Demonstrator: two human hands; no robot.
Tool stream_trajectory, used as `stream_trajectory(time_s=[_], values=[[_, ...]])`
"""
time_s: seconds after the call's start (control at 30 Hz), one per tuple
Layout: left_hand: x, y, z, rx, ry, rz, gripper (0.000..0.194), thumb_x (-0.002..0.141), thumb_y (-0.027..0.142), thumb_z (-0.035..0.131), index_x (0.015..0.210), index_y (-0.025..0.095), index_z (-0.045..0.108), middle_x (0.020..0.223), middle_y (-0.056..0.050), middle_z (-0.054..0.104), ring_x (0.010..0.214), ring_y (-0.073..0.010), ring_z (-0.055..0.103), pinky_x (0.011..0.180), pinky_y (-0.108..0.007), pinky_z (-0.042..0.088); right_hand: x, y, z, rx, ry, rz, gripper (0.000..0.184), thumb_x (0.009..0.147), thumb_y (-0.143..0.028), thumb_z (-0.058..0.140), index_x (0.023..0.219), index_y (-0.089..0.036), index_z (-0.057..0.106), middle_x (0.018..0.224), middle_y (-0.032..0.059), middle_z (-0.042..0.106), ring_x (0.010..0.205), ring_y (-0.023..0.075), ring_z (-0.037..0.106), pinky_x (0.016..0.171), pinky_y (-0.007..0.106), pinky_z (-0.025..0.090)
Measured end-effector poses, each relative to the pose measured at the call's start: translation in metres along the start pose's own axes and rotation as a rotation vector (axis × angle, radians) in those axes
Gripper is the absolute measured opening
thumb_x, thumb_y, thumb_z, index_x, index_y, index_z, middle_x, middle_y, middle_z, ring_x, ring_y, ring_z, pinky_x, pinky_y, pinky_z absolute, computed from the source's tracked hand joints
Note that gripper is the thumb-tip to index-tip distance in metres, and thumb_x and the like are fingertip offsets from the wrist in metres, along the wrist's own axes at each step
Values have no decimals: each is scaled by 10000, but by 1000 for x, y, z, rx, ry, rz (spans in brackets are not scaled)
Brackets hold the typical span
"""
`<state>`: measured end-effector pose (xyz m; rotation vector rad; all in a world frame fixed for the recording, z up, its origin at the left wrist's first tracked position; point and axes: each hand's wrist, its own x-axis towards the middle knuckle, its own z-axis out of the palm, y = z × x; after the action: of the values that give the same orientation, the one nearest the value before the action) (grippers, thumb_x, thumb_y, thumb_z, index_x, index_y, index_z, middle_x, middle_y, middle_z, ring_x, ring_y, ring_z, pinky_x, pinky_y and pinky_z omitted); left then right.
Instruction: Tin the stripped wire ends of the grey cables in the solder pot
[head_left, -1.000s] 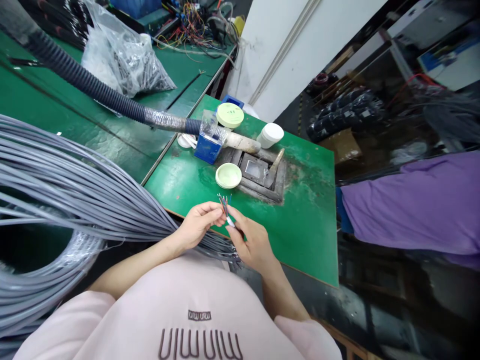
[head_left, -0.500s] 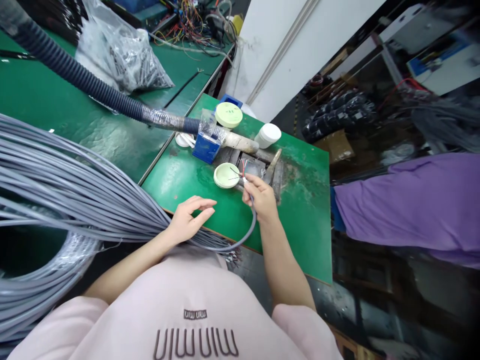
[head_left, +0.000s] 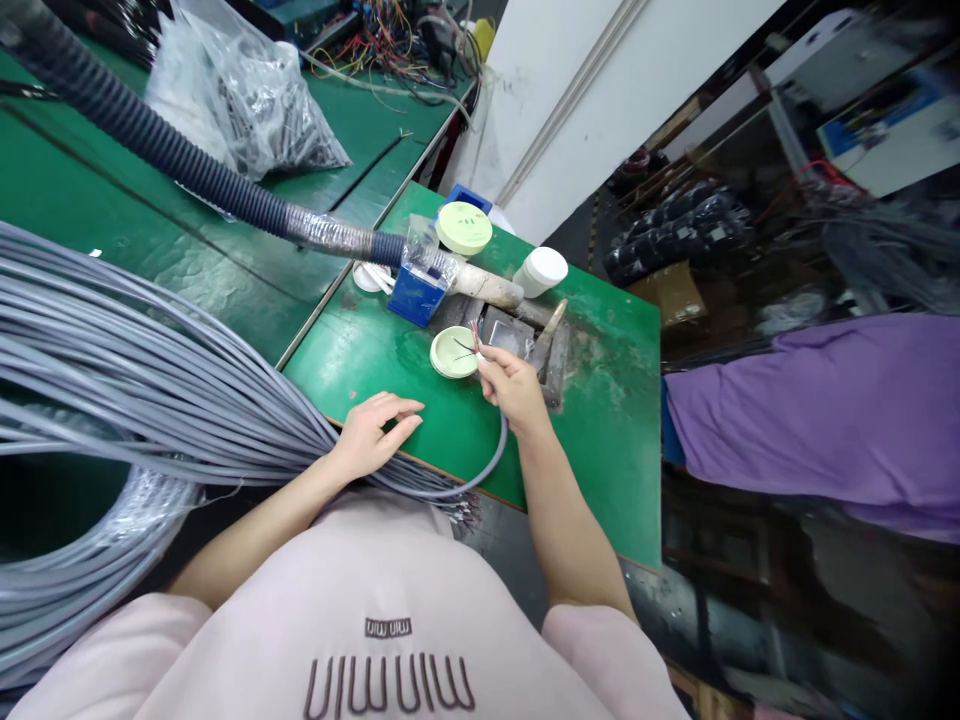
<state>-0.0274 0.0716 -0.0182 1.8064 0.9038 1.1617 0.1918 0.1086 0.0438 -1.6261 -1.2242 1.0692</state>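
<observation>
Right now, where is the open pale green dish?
In the head view, the open pale green dish stands on the green tabletop, just left of the right hand and nearer the camera than the front blue box.

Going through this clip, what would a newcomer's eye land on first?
Probably the thick sheaf of grey cables sweeping in from the left, with a dark ribbed hose slanting above it. Near the centre, the right hand holds one cable by its end, thin wires reaching over a pale round dish on the green table.
</observation>
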Motion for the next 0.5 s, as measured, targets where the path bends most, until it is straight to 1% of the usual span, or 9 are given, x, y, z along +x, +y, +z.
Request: stream_trajectory(time_s=[0.1,0.23,0.33,0.4,0.5], values=[[1,0,-1,-1,-13,-18,227,898,302,547,1003,153,682,801,-54,681,768,-152,611,731,-283,489,-4,-8,-5,5,37,-30,397,708,-368,632,1019,-121,640,411,-90,480,336,48,336,359,196,224],[2,-1,-3,12,-65,-30,236,899,314,544,1012,158,680,814,-55,688,783,-157,614,744,-292,489,-3,-15,-24,35,210,-90,392,697,-338,625,1032,-134,640,405,-96,472,314,49,325,346,194,223],[3,-2,-3,25,-91,-18,241,900,322,539,1012,160,679,837,-59,695,803,-163,616,764,-299,488,6,-9,-39,48,305,-79,410,675,-339,632,1027,-127,638,398,-96,478,300,51,322,339,196,226],[3,-2,-3,31,-98,-12,249,903,329,535,1018,159,676,850,-61,697,811,-164,616,771,-299,487,14,-1,-46,29,326,-42,418,661,-342,629,1014,-119,640,391,-94,483,297,55,329,337,199,233],[3,-3,-2,38,-105,-5,256,909,337,525,1026,165,674,859,-62,700,810,-163,616,774,-301,486,22,9,-50,-27,344,11,431,656,-354,619,1009,-108,644,378,-90,483,295,61,339,333,204,239]])
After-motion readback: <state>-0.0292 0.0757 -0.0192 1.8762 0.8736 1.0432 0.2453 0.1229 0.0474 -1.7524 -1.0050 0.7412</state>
